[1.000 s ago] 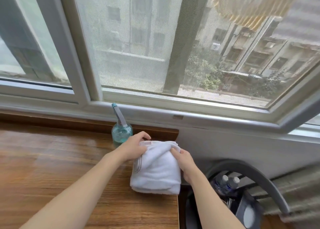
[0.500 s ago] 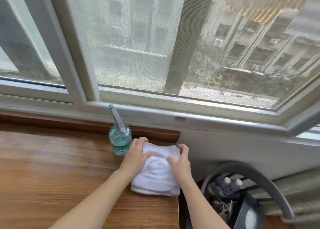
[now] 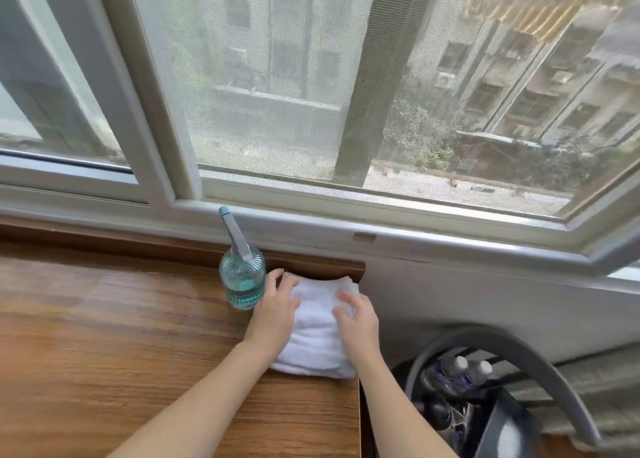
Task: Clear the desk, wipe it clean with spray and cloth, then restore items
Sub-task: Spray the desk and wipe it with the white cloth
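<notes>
Both my hands lie flat on the folded white towel (image 3: pixel 317 333) at the desk's (image 3: pixel 104 336) far right corner. Left hand (image 3: pixel 275 313) and right hand (image 3: pixel 355 320) have fingers loosely spread, pressing, not pinching. The spray bottle (image 3: pixel 242 279) stands upright just left of the towel, touching my left hand, so left is nearer. The towel's long axis runs away from me.

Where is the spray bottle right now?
The spray bottle stands at the desk's back edge under the window, immediately left of the folded white cloth.

Both hands (image 3: pixel 277 313) on folded cloth (image 3: pixel 317 333)
</notes>
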